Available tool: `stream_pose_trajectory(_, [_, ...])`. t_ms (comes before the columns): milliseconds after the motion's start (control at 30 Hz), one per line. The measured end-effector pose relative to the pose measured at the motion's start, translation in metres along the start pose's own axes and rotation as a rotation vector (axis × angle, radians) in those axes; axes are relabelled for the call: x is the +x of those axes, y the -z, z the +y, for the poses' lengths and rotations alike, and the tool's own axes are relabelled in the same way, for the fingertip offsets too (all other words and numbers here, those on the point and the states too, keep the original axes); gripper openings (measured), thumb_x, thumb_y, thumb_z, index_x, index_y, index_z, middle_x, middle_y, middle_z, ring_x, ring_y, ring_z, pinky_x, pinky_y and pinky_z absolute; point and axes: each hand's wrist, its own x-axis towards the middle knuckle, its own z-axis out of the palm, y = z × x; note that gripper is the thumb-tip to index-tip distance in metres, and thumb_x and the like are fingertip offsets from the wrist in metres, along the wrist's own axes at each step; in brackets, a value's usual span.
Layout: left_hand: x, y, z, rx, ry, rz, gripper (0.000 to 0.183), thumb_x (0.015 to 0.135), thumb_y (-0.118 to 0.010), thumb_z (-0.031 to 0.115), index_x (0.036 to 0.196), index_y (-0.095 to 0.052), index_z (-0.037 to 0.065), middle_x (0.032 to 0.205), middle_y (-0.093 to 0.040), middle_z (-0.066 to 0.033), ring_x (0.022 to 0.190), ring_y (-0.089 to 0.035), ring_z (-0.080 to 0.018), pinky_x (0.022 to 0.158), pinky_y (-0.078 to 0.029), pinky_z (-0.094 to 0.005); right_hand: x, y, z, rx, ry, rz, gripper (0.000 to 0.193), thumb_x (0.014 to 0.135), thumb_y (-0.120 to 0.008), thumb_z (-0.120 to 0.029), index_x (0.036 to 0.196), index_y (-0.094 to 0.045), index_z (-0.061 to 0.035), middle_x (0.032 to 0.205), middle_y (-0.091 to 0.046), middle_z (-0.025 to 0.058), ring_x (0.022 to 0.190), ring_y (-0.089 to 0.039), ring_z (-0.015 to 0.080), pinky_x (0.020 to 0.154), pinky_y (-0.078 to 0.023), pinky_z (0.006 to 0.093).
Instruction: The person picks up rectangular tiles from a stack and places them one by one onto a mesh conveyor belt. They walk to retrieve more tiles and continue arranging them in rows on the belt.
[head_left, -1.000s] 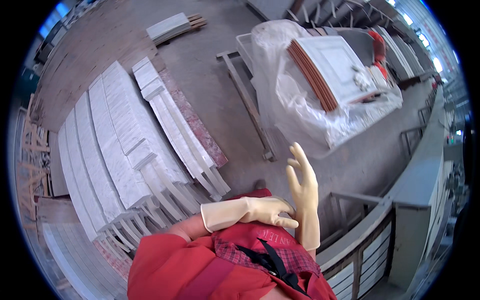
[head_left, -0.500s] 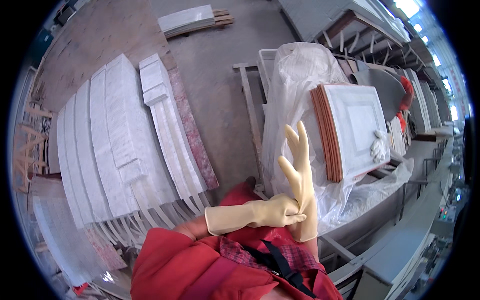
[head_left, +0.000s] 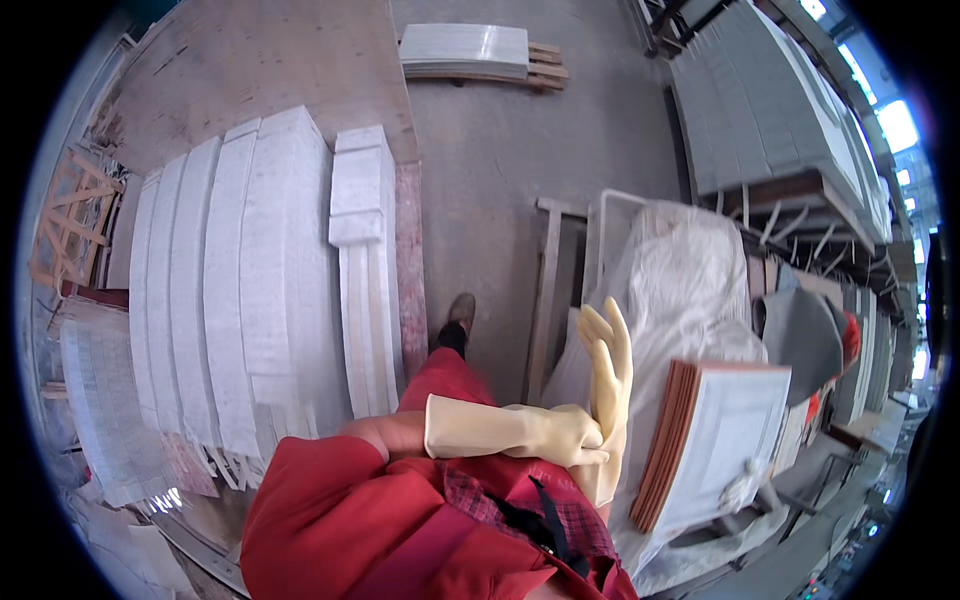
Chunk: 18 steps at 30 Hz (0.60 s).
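The right glove (head_left: 612, 390) sits just right of the middle of the view, in front of the person's red shirt (head_left: 310, 510). Its long axis runs up and down, leaning slightly right at the top: fingertips point away from the body, the cuff back toward it. The left glove (head_left: 475, 428) lies crosswise, its wide cuff to the left and its fingers to the right, so that the two nearly form a right angle. Both are cream-coloured, smooth and rubbery, with long cuffs; soft creases show at the left wrist.

The left hand (head_left: 565, 435) is curled closed on the right glove near the base of the palm. The right hand (head_left: 610, 370) is open, fingers fairly straight and close together, with nothing in its grasp.

Just beyond to the right is a panel stack (head_left: 725, 435), pale on top with reddish-brown edges, beside a clear plastic sheet (head_left: 690, 250). To the left stand rows of white slabs (head_left: 280, 280). Ahead, a dark shoe (head_left: 462, 307) rests on the grey floor (head_left: 500, 190). Farther off lie pale boards (head_left: 465, 50) on wooden bearers (head_left: 546, 70).
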Motion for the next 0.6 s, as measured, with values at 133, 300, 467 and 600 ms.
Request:
stream_pose_trajectory(133, [-0.002,0.11,-0.015,0.1,0.077,-0.006,0.053,0.105,-0.064,0.043,0.076,-0.073,0.0,0.072,-0.069,-0.0215,0.071,-0.07,-0.0401,0.072,-0.054,-0.0493,0.102,-0.059,-0.019,-0.01,0.07,-0.091,0.067,0.106,-0.061,-0.032,0.163,-0.042,-0.0028,0.158,-0.053,0.0228,0.149,-0.048,0.0342,0.126,-0.034,0.0425])
stream_pose_trajectory(300, [-0.006,0.24,0.003,0.027,0.341,0.003,0.055,0.107,-0.062,0.045,0.087,-0.076,-0.004,0.082,-0.072,-0.0246,0.082,-0.072,-0.0394,0.081,-0.055,-0.0479,0.225,-0.103,-0.014,0.077,-0.314,-0.353,0.066,0.106,-0.064,-0.029,0.164,-0.042,-0.0065,0.159,-0.053,0.0241,0.15,-0.048,0.0324,0.125,-0.035,0.0413])
stream_pose_trajectory(467, [0.023,0.335,-0.027,0.042,0.394,0.072,0.053,0.107,-0.061,0.045,0.092,-0.077,-0.003,0.087,-0.074,-0.0223,0.087,-0.072,-0.0387,0.084,-0.055,-0.0476,0.335,-0.12,0.003,-0.092,-0.316,-0.395,0.06,0.109,-0.06,-0.024,0.163,-0.043,-0.004,0.153,-0.059,0.0216,0.144,-0.054,0.0317,0.122,-0.04,0.0408])
stream_pose_trajectory(600, [0.059,0.44,-0.049,0.05,0.337,0.11,0.052,0.108,-0.06,0.044,0.089,-0.077,-0.001,0.088,-0.076,-0.0195,0.089,-0.073,-0.0364,0.084,-0.055,-0.0471,0.433,-0.106,0.045,-0.181,-0.299,-0.379,0.057,0.109,-0.06,-0.02,0.162,-0.045,-0.0073,0.154,-0.058,0.0218,0.145,-0.055,0.0308,0.121,-0.043,0.0396])
